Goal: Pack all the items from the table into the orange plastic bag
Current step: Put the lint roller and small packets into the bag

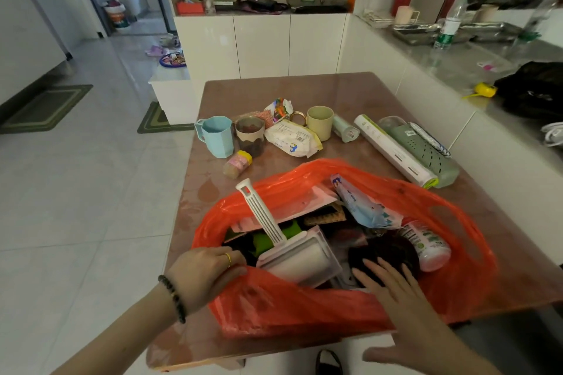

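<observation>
Nearest us: our left hand (pixel 207 275) is pinched on the near-left rim of the orange plastic bag (pixel 304 307), fingers closed on the film, holding the mouth open. Our right hand (pixel 393 286) hovers flat over the bag's near-right side, fingers spread and straight, gripping nothing; we can't tell if the fingertips touch the dark item (pixel 387 253) below them.

The bag sits on the near half of the table (pixel 350 85), already well loaded: lint roller (pixel 292 250) with its handle sticking up and out to the left, a blue-white pouch (pixel 362 207), a pink-white bottle (pixel 426 245) at the right, dark stuff in the middle.

Our read on the step: settle the contents, then fetch more. To do it well:
- keep the left pinch on the rim so the mouth stays wide
- press the dark item down flat to free room
- watch the roller handle, it could snag the film

Not yet packed, further back: small yellow-capped jar (pixel 237 163) nearest the bag, blue cup (pixel 217 137), brown cup (pixel 249 135), white snack bag (pixel 294 138), beige mug (pixel 320 122), pale green tube (pixel 345 128), long white roll (pixel 396 151), green perforated case (pixel 426 151), crumpled wrapper (pixel 278 109) at the back.

The long roll and case look awkward: stand them along the bag's side, small items last.
</observation>
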`<state>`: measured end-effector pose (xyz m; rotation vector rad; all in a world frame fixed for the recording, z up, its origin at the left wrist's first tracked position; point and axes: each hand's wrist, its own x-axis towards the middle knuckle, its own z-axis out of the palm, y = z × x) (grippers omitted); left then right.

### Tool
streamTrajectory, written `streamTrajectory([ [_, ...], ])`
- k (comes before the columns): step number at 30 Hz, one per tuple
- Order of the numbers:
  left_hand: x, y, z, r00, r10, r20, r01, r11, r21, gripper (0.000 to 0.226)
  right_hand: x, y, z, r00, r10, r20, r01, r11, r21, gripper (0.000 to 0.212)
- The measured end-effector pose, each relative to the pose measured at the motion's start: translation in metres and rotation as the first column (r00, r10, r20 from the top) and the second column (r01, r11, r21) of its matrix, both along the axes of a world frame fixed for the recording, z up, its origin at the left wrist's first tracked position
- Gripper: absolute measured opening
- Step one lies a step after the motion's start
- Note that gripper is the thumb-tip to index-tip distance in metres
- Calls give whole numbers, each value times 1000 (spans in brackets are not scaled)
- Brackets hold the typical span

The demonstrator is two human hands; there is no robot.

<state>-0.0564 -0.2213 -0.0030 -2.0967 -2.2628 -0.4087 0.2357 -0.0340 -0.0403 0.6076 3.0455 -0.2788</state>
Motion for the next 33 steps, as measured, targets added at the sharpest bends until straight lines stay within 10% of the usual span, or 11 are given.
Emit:
streamTrajectory([
  [6, -16, 19, -14, 990, 57, 129, -66, 996, 66, 73, 11, 18, -22, 996, -38, 76, 20, 975, 222, 70],
  [16, -66, 41, -9, 935, 217, 279, -248, 966, 80, 74, -53, 43, -33, 995, -82, 59, 69, 979, 191, 90],
  [21, -75, 37, 4, 966, 105, 237, -136, 983, 122, 63, -45, 67, -21, 971, 182, -155, -146, 965, 219, 31],
  [25, -73, 52, 17, 973, 45, 225, -77, 988, 135, 51, -42, 92, 6, 944, 195, -266, -216, 975, -49, 24],
  [33, -68, 144, 44, 865, 69, 497, -196, 958, 208, 40, -75, 155, 54, 980, 132, 151, -23, 820, -573, 13],
])
